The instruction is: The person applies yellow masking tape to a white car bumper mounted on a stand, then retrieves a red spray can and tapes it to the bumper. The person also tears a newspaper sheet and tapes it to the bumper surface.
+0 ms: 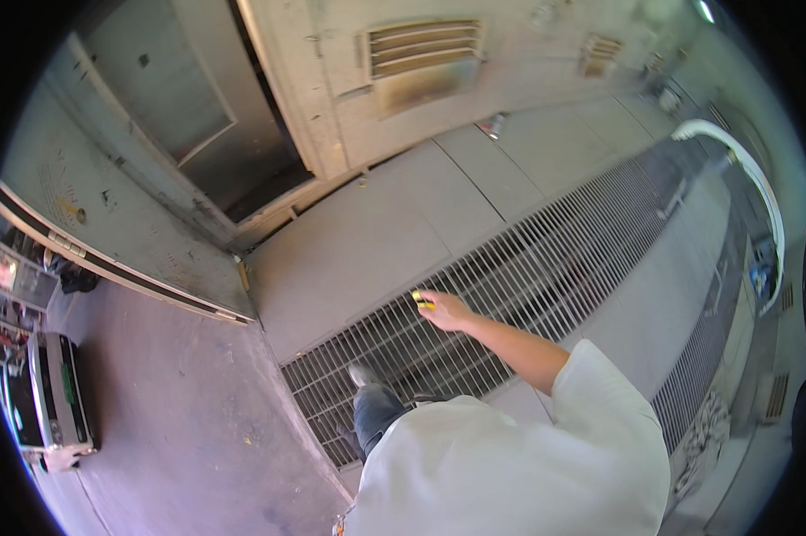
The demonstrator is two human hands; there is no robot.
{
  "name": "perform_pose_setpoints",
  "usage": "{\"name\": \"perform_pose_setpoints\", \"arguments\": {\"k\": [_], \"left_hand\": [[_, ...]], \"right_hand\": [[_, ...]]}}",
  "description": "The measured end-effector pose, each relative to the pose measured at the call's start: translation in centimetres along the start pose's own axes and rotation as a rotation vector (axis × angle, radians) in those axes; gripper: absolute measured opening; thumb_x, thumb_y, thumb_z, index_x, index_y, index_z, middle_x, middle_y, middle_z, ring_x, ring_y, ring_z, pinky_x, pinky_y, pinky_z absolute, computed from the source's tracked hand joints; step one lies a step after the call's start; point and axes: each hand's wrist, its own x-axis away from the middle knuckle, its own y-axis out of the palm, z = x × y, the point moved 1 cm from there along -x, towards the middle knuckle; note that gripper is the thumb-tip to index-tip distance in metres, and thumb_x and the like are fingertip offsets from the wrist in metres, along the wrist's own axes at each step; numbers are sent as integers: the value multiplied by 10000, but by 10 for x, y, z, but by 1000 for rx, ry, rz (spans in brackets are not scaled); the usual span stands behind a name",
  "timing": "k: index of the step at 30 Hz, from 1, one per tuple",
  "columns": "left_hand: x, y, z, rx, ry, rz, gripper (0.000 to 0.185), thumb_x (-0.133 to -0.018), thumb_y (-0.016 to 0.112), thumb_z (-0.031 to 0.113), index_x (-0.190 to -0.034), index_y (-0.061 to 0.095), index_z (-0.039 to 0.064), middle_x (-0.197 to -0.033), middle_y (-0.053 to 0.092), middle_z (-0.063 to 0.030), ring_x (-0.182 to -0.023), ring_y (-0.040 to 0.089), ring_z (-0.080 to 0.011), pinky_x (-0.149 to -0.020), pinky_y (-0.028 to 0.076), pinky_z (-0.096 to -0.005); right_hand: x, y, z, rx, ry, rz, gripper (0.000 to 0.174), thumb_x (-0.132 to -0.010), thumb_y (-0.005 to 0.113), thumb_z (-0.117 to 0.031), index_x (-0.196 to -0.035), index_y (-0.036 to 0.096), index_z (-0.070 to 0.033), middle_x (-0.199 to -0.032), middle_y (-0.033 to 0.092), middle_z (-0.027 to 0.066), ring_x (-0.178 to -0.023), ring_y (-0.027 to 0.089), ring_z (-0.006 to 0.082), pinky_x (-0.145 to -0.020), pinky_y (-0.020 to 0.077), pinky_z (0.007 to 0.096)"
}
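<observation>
My right hand (447,312) reaches forward over a metal floor grating (550,275), its arm coming out of a loose white short sleeve. Between its fingers is a small yellow roll (418,295), which looks like tape, though it is partly covered by the fingers. My left hand is out of view. Below my shirt, one leg in dark trousers (376,410) and a light shoe (359,375) rest over the grating.
An open metal door (121,208) stands at the left, beside a doorway (255,157). Beyond it a parked car (58,395) is outside. A can (495,126) lies near the vented wall. A long curved white part (758,171) and crumpled sheeting (704,435) are at the right.
</observation>
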Motion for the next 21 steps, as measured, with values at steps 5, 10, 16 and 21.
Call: {"name": "perform_pose_setpoints", "arguments": {"k": [5,10,16,21], "left_hand": [[-132,-129,-25,-84,-99,-138,337,-966,557,339,-1119,772,130,-1139,746,-128,-1023,721,-343,-881,565,-513],[-331,-371,24,-744,247,-188,363,-952,555,383,-1069,809,152,-1199,747,-115,-1058,726,-344,-901,570,-534],[-462,-836,296,-239,695,1035,255,-969,565,168,-1159,690,54,-1209,690,-168,-1064,680,-334,-896,559,-441],[-487,-1067,459,256,763,912,496,-943,691,270,-1340,585,-9,-1434,550,-222,-1355,506,-381,-1106,444,-443]], "right_hand": [[-185,-48,-66,37,-59,68,560,-971,631,-372,-1491,495,-213,-943,720,224,-855,689,410,-748,544,473],[-295,-9,-57,5,195,-4,503,-950,675,-383,-1381,619,-130,-935,720,191,-837,687,301,-719,531,426],[-488,-62,-124,-142,270,122,379,-907,734,-344,-1141,718,-46,-858,693,160,-826,669,290,-731,514,416],[-722,-137,-225,171,-167,746,741,-862,787,-308,-1433,462,35,-1385,466,320,-1233,493,459,-1033,410,512]]}}
